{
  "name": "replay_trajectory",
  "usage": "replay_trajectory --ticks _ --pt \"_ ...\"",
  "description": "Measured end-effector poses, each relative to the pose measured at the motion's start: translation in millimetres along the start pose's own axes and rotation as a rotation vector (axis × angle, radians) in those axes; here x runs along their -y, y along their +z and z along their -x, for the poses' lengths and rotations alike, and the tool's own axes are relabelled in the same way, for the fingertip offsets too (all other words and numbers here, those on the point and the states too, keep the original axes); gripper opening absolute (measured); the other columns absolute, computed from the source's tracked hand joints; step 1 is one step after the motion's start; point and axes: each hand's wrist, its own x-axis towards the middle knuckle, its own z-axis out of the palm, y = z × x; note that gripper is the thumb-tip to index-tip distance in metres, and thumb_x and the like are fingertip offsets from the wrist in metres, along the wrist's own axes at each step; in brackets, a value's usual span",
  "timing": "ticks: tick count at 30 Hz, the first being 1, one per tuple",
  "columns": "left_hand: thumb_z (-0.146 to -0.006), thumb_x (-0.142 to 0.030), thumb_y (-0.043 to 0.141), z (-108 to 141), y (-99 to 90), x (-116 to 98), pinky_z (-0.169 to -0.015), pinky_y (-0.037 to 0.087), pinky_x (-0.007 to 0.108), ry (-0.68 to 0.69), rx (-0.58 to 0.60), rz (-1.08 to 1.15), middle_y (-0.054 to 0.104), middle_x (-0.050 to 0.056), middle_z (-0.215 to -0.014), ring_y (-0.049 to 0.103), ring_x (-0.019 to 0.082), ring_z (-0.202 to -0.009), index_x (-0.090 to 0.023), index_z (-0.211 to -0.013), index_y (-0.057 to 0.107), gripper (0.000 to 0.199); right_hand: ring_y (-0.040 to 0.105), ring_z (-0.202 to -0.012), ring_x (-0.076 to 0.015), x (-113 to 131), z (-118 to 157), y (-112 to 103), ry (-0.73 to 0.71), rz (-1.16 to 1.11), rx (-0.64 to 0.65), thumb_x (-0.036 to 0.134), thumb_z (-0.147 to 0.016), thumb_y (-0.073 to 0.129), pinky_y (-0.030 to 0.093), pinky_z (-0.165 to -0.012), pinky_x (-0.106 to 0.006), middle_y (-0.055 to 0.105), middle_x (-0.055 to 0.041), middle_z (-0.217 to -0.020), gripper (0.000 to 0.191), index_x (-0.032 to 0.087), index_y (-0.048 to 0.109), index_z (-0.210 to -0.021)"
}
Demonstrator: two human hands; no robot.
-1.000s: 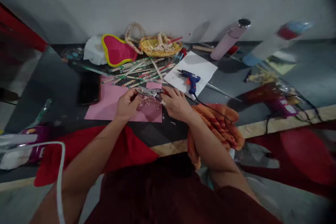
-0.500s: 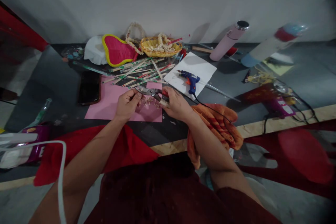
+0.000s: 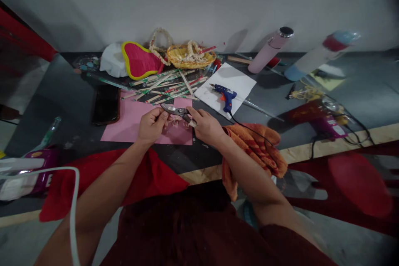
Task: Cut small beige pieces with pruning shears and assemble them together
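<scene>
My right hand (image 3: 208, 126) is wrapped round the handles of a pair of pruning shears (image 3: 176, 110), whose blades point left toward my other hand. My left hand (image 3: 152, 124) is closed in a pinch beside the blade tips; whatever it grips is too small to make out. Below the shears, small pale cut pieces (image 3: 176, 122) lie on a pink sheet of paper (image 3: 124, 129). Just beyond the sheet is a loose pile of wooden chopsticks (image 3: 162, 85), several with green or red printed wrapping.
A blue glue gun (image 3: 229, 97) rests on white paper (image 3: 245, 79), its cord running over an orange towel (image 3: 249, 141). A phone (image 3: 106, 104) lies left. Behind are a yellow basket (image 3: 179, 59), a pink-and-yellow shape (image 3: 140, 60) and a pink flask (image 3: 269, 52).
The handles of the shears have come closer together as my right hand's fingers tightened round them. My left hand stays nearly in place.
</scene>
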Motion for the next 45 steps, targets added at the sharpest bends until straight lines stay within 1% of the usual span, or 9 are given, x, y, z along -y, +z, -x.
replay_trajectory --ticks 3,7,15,22,25,30,35,41,45 --pt "-0.085 -0.037 0.056 0.5 -0.9 -2.9 -0.048 0.037 0.019 0.006 0.029 0.030 0.058 0.000 -0.059 0.047 0.007 -0.050 -0.014 -0.073 0.063 0.026 0.050 -0.107 -0.0258 -2.4 -0.7 -1.2 -0.005 0.004 0.009 0.019 -0.086 0.043 0.043 -0.090 -0.038 0.054 -0.0126 -0.118 0.058 0.019 0.029 -0.142" --pt "-0.082 -0.039 0.061 0.4 -2.1 -2.6 -0.044 0.035 0.018 -0.040 0.057 0.175 0.061 0.002 -0.063 0.047 0.005 -0.047 -0.014 -0.071 0.062 0.027 0.045 -0.114 -0.0270 -5.9 -1.3 -2.4 -0.058 -0.010 0.024 0.019 -0.084 0.044 0.042 -0.093 -0.042 0.048 -0.0134 -0.128 0.065 0.019 0.022 -0.145" --pt "-0.073 -0.035 0.070 0.1 -2.4 -6.3 -0.039 0.033 0.017 -0.199 0.103 0.416 0.061 0.002 -0.057 0.043 0.004 -0.040 -0.013 -0.068 0.063 0.024 0.049 -0.108 -0.0242 -6.3 -1.5 -3.0 -0.102 -0.077 0.009 0.017 -0.084 0.044 0.042 -0.093 -0.038 0.052 -0.0125 -0.121 0.061 0.019 0.028 -0.143" --pt "-0.075 -0.037 0.067 1.0 0.2 -7.2 -0.039 0.033 0.018 -0.208 0.065 0.350 0.060 0.002 -0.058 0.043 0.005 -0.041 -0.013 -0.070 0.062 0.025 0.054 -0.097 -0.0231 -1.7 0.2 -3.5 -0.052 -0.049 0.028 0.017 -0.086 0.043 0.043 -0.089 -0.034 0.057 -0.0119 -0.110 0.055 0.019 0.033 -0.140" --pt "-0.079 -0.038 0.063 -0.5 0.7 -5.7 -0.042 0.034 0.018 -0.142 0.052 0.261 0.059 0.002 -0.060 0.044 0.005 -0.044 -0.014 -0.071 0.062 0.026 0.056 -0.098 -0.0234 -0.5 0.7 -2.8 -0.036 -0.055 0.050 0.019 -0.086 0.043 0.044 -0.087 -0.033 0.057 -0.0123 -0.112 0.054 0.018 0.034 -0.139" --pt "-0.083 -0.034 0.059 -1.8 -2.8 -4.5 -0.049 0.037 0.019 0.022 0.019 0.012 0.055 -0.001 -0.058 0.047 0.007 -0.050 -0.015 -0.074 0.063 0.021 0.053 -0.108 -0.0247 -1.7 -0.2 -2.1 0.013 -0.057 0.027 0.020 -0.086 0.043 0.044 -0.089 -0.035 0.055 -0.0124 -0.120 0.057 0.019 0.029 -0.142" --pt "-0.084 -0.030 0.056 0.4 -4.6 -8.5 -0.051 0.037 0.020 0.059 -0.017 -0.162 0.056 -0.002 -0.055 0.048 0.008 -0.051 -0.016 -0.073 0.064 0.019 0.049 -0.114 -0.0246 -6.2 -1.6 -3.0 -0.036 -0.082 0.063 0.019 -0.086 0.043 0.044 -0.092 -0.038 0.050 -0.0128 -0.128 0.062 0.019 0.023 -0.145" --pt "-0.084 -0.036 0.056 2.4 -1.8 -8.7 -0.048 0.035 0.021 0.043 -0.002 -0.029 0.055 0.000 -0.055 0.046 0.009 -0.049 -0.016 -0.066 0.061 0.027 0.046 -0.113 -0.0283 -4.2 1.3 -7.8 -0.047 -0.011 0.045 0.023 -0.087 0.042 0.042 -0.092 -0.046 0.048 -0.0129 -0.130 0.063 0.020 0.020 -0.147" --pt "-0.082 -0.039 0.060 2.6 0.3 -4.9 -0.046 0.032 0.021 -0.006 0.003 0.116 0.057 0.001 -0.058 0.043 0.008 -0.047 -0.016 -0.067 0.060 0.027 0.043 -0.115 -0.0289 -3.6 1.4 -9.8 -0.078 -0.013 0.049 0.024 -0.086 0.043 0.041 -0.093 -0.047 0.046 -0.0132 -0.132 0.066 0.020 0.018 -0.147"
